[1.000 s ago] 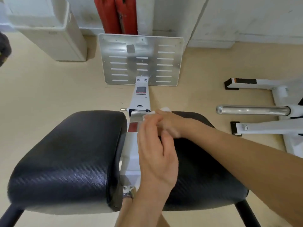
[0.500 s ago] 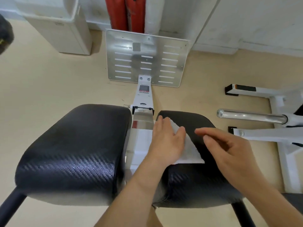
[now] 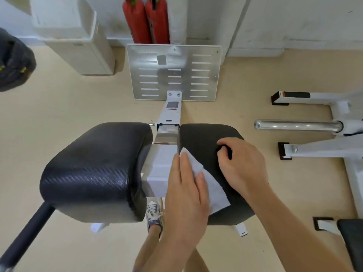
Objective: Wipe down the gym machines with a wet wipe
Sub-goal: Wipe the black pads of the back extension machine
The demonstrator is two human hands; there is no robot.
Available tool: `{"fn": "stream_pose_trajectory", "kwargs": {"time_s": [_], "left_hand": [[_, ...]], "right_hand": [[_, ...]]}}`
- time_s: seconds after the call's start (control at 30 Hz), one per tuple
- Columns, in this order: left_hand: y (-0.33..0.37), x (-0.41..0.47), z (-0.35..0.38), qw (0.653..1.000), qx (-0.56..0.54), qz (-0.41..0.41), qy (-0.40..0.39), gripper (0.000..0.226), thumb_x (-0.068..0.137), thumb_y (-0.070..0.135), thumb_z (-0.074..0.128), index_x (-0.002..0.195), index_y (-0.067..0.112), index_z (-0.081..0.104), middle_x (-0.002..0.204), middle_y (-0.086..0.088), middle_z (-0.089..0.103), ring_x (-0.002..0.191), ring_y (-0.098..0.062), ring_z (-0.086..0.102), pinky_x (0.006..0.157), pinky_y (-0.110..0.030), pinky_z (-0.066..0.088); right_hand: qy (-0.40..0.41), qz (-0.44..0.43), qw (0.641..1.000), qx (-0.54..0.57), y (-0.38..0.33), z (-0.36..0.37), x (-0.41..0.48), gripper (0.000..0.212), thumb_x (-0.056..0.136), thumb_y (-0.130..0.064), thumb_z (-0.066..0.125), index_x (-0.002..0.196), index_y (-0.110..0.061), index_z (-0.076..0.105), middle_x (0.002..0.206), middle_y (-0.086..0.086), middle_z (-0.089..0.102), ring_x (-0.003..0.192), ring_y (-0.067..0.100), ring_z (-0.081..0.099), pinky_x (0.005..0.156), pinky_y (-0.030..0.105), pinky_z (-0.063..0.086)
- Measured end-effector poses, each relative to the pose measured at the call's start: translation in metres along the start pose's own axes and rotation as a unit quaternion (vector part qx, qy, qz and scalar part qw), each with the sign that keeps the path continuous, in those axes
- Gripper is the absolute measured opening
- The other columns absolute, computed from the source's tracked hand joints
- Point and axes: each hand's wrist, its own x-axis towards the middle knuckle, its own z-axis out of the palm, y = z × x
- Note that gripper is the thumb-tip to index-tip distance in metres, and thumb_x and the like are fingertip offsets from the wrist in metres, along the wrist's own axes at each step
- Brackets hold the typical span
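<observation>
A gym machine with two black padded cushions stands below me, joined by a white and metal beam (image 3: 161, 165). On the right pad (image 3: 200, 138) lies a white wet wipe (image 3: 213, 193), spread flat. My left hand (image 3: 186, 195) presses the wipe onto the pad with straight fingers. My right hand (image 3: 242, 163) rests on the same pad beside the wipe, its fingers curled down against the black surface; it holds nothing that I can see. The left pad (image 3: 94, 169) is untouched.
A silver footplate (image 3: 196, 73) stands on the floor ahead of the beam. Two red cylinders (image 3: 146, 20) and a white bin (image 3: 78, 46) stand by the wall. Another white machine with a chrome bar (image 3: 296, 125) is at the right. My shoe (image 3: 154, 214) shows under the pads.
The wipe went from between both hands near the beam onto the right pad. My left hand slid it toward me, and my right hand came down onto the pad.
</observation>
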Motion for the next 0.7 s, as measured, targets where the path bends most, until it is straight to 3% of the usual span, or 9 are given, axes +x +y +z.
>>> {"fn": "stream_pose_trajectory", "kwargs": {"time_s": [0.07, 0.17, 0.27, 0.33, 0.4, 0.47, 0.57, 0.63, 0.7], "left_hand": [[-0.005, -0.019, 0.006, 0.999, 0.011, 0.024, 0.033, 0.056, 0.102, 0.045, 0.019, 0.153, 0.024, 0.015, 0.158, 0.014, 0.011, 0.141, 0.01, 0.007, 0.108, -0.002, 0.013], [-0.01, 0.004, 0.004, 0.985, 0.118, 0.107, 0.07, 0.054, 0.101, 0.036, 0.023, 0.144, 0.01, 0.042, 0.15, -0.004, 0.041, 0.14, -0.015, 0.034, 0.113, -0.028, 0.031], [0.014, 0.051, 0.006, 0.946, 0.265, 0.184, -0.028, 0.055, 0.097, 0.036, 0.021, 0.13, 0.009, 0.056, 0.133, -0.011, 0.058, 0.128, -0.026, 0.049, 0.11, -0.038, 0.034], [0.031, 0.049, 0.02, 0.914, 0.312, 0.252, -0.053, 0.048, 0.096, 0.034, 0.029, 0.127, 0.008, 0.055, 0.129, -0.012, 0.06, 0.123, -0.027, 0.052, 0.107, -0.039, 0.036], [0.026, 0.019, 0.041, 0.874, 0.335, 0.341, -0.086, 0.055, 0.096, 0.032, 0.033, 0.14, 0.001, 0.044, 0.142, -0.019, 0.048, 0.134, -0.032, 0.043, 0.112, -0.043, 0.034], [-0.001, -0.012, 0.049, 0.8, 0.366, 0.462, -0.115, 0.063, 0.093, 0.028, 0.033, 0.149, 0.0, 0.023, 0.157, -0.016, 0.022, 0.145, -0.029, 0.022, 0.114, -0.039, 0.027], [-0.031, -0.017, 0.039, 0.7, 0.438, 0.53, -0.192, 0.071, 0.088, 0.028, 0.044, 0.151, 0.008, 0.018, 0.16, -0.005, 0.01, 0.147, -0.014, 0.012, 0.087, -0.022, 0.035], [-0.017, -0.004, 0.028, 0.66, 0.473, 0.557, -0.173, 0.074, 0.094, 0.032, 0.037, 0.154, 0.009, 0.0, 0.162, -0.006, -0.007, 0.149, -0.019, -0.004, 0.103, -0.032, 0.032], [0.007, 0.013, 0.023, 0.658, 0.487, 0.555, -0.148, 0.069, 0.098, 0.039, 0.017, 0.149, 0.013, -0.022, 0.158, -0.006, -0.025, 0.146, -0.022, -0.019, 0.118, -0.045, 0.009]], "right_hand": [[0.01, 0.004, 1.0, 0.017, 0.002, 0.0, -0.001, 0.03, 0.095, -0.023, 0.044, 0.114, -0.027, 0.067, 0.112, -0.013, 0.067, 0.101, 0.006, 0.058, 0.085, 0.018, 0.037], [0.059, 0.01, 0.992, 0.113, 0.005, 0.0, -0.007, 0.026, 0.093, -0.019, 0.048, 0.102, -0.024, 0.072, 0.094, -0.013, 0.069, 0.08, 0.001, 0.058, 0.077, 0.02, 0.045], [0.167, 0.04, 0.953, 0.25, 0.012, 0.0, -0.005, 0.025, 0.088, -0.008, 0.05, 0.086, -0.019, 0.073, 0.075, -0.012, 0.067, 0.062, 0.002, 0.057, 0.059, 0.011, 0.042], [0.242, 0.101, 0.902, 0.344, 0.015, -0.006, -0.007, 0.028, 0.087, -0.002, 0.049, 0.081, -0.017, 0.073, 0.075, -0.008, 0.07, 0.07, 0.006, 0.062, 0.065, 0.014, 0.049], [0.302, 0.16, 0.842, 0.417, 0.016, -0.013, -0.023, 0.03, 0.086, 0.001, 0.048, 0.079, -0.015, 0.073, 0.076, -0.005, 0.071, 0.077, 0.008, 0.066, 0.074, 0.019, 0.053], [0.322, 0.201, 0.826, 0.418, 0.017, -0.012, -0.057, 0.032, 0.086, 0.004, 0.047, 0.079, -0.015, 0.072, 0.075, -0.008, 0.071, 0.076, 0.003, 0.065, 0.072, 0.014, 0.051], [0.327, 0.248, 0.809, 0.42, 0.022, 0.006, -0.118, 0.035, 0.087, 0.008, 0.048, 0.081, -0.017, 0.071, 0.074, -0.007, 0.069, 0.065, 0.007, 0.06, 0.06, 0.011, 0.047], [0.334, 0.298, 0.782, 0.434, 0.026, 0.027, -0.147, 0.035, 0.088, 0.007, 0.049, 0.083, -0.021, 0.07, 0.077, -0.01, 0.068, 0.068, 0.006, 0.06, 0.06, 0.01, 0.045], [0.328, 0.355, 0.735, 0.475, 0.029, 0.055, -0.166, 0.035, 0.09, 0.005, 0.048, 0.085, -0.023, 0.07, 0.081, -0.012, 0.069, 0.072, -0.001, 0.061, 0.062, 0.008, 0.046]]}}
